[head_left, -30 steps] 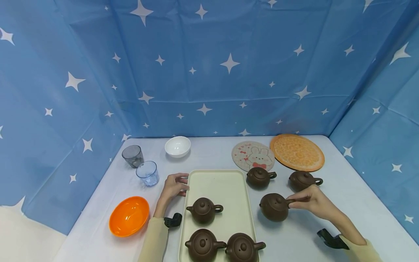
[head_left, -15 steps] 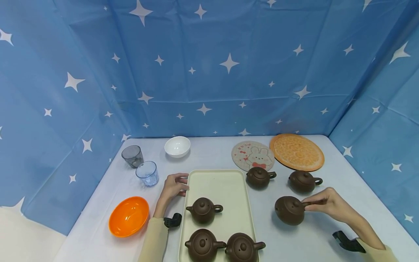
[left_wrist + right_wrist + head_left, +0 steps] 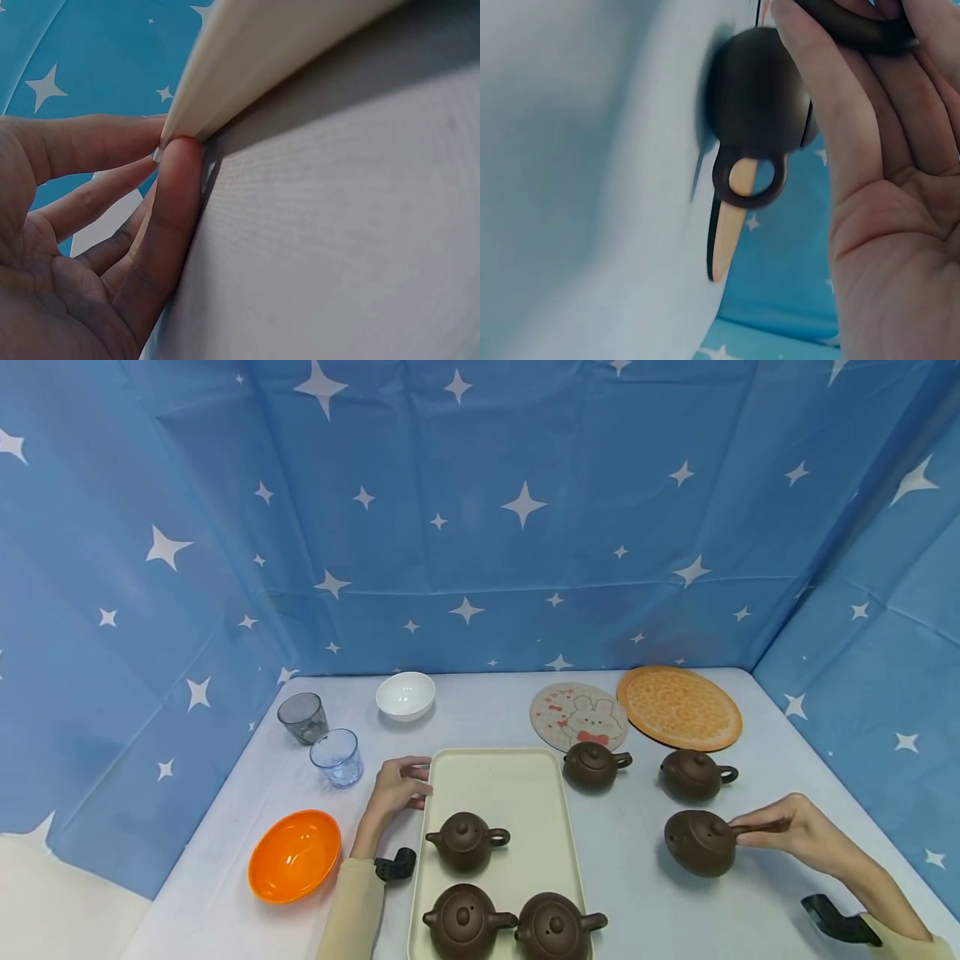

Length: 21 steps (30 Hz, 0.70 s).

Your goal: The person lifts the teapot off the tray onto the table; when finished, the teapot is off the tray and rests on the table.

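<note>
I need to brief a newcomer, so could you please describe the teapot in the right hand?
Start at the cream tray; right of it, three brown teapots sit off the tray. The nearest one is it: the only pot tilted, with the right hand pinching its handle.

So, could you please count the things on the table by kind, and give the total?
Teapots: 6
Bowls: 2
Glass cups: 2
Round mats: 2
Tray: 1
Total: 13
</note>
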{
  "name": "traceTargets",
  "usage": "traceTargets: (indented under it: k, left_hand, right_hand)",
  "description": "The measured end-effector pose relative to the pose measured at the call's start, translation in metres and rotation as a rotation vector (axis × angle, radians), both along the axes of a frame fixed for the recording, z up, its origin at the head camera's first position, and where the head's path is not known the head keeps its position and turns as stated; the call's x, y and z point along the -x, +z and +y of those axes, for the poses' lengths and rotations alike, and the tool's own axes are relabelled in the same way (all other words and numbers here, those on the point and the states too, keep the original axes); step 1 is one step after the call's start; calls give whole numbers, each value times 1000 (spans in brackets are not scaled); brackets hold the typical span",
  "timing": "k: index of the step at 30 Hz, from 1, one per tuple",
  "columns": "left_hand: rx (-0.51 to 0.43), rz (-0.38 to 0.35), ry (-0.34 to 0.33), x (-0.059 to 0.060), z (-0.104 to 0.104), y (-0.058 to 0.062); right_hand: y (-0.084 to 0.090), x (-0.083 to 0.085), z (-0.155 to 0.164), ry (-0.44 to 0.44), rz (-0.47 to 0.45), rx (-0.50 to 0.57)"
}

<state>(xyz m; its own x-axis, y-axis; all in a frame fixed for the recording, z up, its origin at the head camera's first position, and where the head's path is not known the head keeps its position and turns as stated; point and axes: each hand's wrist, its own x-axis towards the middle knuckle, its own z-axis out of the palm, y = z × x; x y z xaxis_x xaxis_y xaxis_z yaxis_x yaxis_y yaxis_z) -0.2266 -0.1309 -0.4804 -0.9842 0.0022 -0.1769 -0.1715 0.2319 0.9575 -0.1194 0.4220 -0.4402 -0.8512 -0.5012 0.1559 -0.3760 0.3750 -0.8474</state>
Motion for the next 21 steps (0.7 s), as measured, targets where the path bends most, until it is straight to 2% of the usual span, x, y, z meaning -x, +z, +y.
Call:
traceTargets:
  k: [6,21]
  left_hand:
    - [3,2,-6,0,0,0]
    - [11,-1,-16,-1,0,1]
  right_hand:
    - [0,-1,13,-9,-1,-5]
    - [-9,-1,44,-7,-94,39]
